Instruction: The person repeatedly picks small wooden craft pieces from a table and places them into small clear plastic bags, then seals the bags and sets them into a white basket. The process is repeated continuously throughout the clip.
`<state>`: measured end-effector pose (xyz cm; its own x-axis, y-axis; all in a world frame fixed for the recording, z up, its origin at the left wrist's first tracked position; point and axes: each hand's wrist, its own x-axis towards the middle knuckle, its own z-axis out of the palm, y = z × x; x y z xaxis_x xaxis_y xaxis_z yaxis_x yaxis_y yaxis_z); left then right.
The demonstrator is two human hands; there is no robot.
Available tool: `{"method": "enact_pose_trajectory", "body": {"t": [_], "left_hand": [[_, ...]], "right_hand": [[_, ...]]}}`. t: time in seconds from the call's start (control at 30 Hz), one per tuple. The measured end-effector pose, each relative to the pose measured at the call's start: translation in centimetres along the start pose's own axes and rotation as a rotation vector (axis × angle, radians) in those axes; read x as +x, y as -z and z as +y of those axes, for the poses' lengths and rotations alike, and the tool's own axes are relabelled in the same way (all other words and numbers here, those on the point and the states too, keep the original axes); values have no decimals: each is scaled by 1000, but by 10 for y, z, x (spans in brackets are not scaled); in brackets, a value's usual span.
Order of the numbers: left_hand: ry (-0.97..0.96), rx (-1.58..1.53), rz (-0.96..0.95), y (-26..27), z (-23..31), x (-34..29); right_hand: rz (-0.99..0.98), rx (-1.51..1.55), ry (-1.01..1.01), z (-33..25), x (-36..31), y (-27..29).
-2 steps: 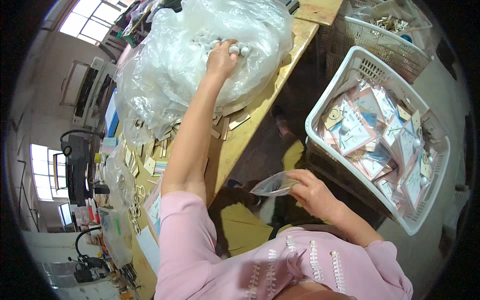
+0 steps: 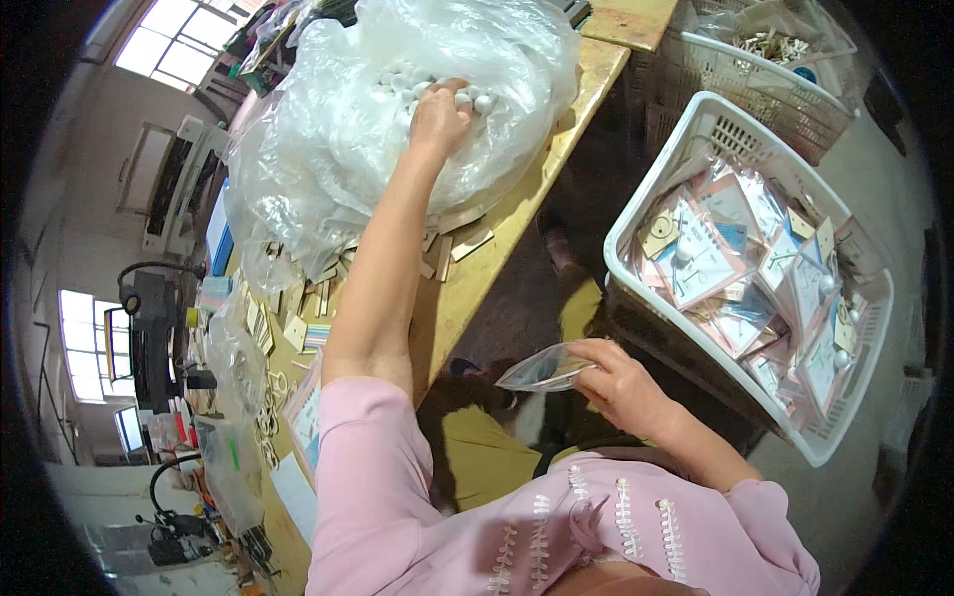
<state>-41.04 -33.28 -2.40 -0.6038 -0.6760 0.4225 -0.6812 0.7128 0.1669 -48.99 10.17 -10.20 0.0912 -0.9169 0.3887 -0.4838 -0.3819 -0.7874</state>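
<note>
My left hand [image 2: 440,121] reaches into a large clear plastic bag [image 2: 328,129] of small white balls [image 2: 402,75] on the table. Its fingers are bent around a white ball [image 2: 462,99] among the others. Lower down, beside the table edge, my right hand [image 2: 624,385] pinches a small clear plastic bag [image 2: 542,370] by one end. That bag points toward the left, and something thin and pale shows inside it, too unclear to name.
A white plastic basket [image 2: 651,194] of filled clear packets [image 2: 708,253] stands at the right, with another basket [image 2: 760,74] behind it. Thin wooden pieces [image 2: 467,243] lie on the yellowish table [image 2: 472,283] under the big bag. Wooden rings [image 2: 268,417] lie at the left.
</note>
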Motion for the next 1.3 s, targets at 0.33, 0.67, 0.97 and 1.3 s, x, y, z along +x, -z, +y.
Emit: {"method": "enact_pose_trajectory", "body": {"t": [0.33,0.67,0.97,1.3], "left_hand": [[59,-657,-84,27,-21,-44],[-33,-554,-105,126,125,-307],[213,-680,66,147,128,-410],[464,-912,242,180,134,-485]], "right_hand": [[48,-77,1,8,7,9],[56,-63,113,-20,22,15],[42,2,122,-66,7,3],[-108,676,-248,-87,-4,-16]]}}
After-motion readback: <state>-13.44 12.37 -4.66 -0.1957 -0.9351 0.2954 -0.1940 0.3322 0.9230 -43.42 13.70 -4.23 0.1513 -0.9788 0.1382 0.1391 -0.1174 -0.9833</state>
